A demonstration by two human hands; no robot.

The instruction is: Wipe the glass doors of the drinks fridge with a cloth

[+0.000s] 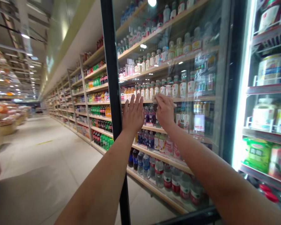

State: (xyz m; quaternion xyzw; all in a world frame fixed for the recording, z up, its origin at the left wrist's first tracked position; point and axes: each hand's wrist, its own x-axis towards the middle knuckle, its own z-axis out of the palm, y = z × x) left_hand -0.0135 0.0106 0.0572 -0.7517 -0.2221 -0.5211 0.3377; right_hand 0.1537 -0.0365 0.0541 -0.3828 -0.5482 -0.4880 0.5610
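Note:
An open glass cooler door [154, 78] with a black frame stands across my view. My left hand [133, 114] lies spread against the glass, close to the frame's upright edge. To its right, my right hand [165, 111] is closed and pressed to the glass at about the same height. A pale, crumpled cloth [154, 98] shows at its fingertips; most of it is hidden under the fingers. Bottles on wooden shelves show through the glass behind both hands.
At the right, the lit cooler [267, 87] holds jars, bottles and a green package [257, 154] on its racks. Long drink shelves [99, 103] run back along the aisle. A pale floor [58, 156] stretches out at the left, past blurred displays [8, 112].

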